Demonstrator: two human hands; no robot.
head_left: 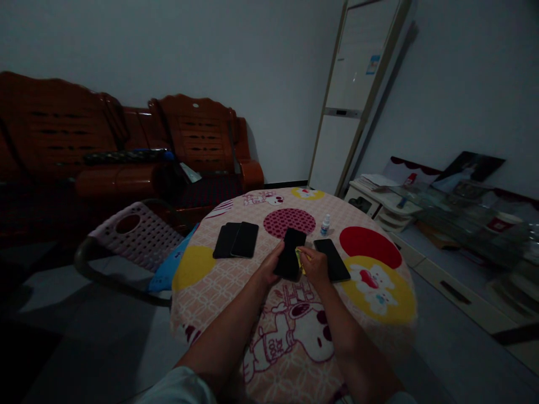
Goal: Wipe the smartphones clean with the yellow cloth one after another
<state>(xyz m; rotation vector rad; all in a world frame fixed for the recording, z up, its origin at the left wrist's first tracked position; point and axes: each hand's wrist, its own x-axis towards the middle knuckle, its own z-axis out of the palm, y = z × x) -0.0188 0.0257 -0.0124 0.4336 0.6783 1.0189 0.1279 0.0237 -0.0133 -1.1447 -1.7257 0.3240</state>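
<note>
the held smartphone [289,252] is black, the cloth [300,258] yellow. the bottle [325,224] is white and blue. the tablecloth [233,292] is pale pink lattice with red and yellow circles.

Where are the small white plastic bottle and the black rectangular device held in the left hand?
Small white plastic bottle [325,226]: head view, middle of its body.
Black rectangular device [289,255]: head view, middle of its dark face.

Right of the held phone [290,255] lies another phone [334,262] (bottle [325,226] behind it).
</note>
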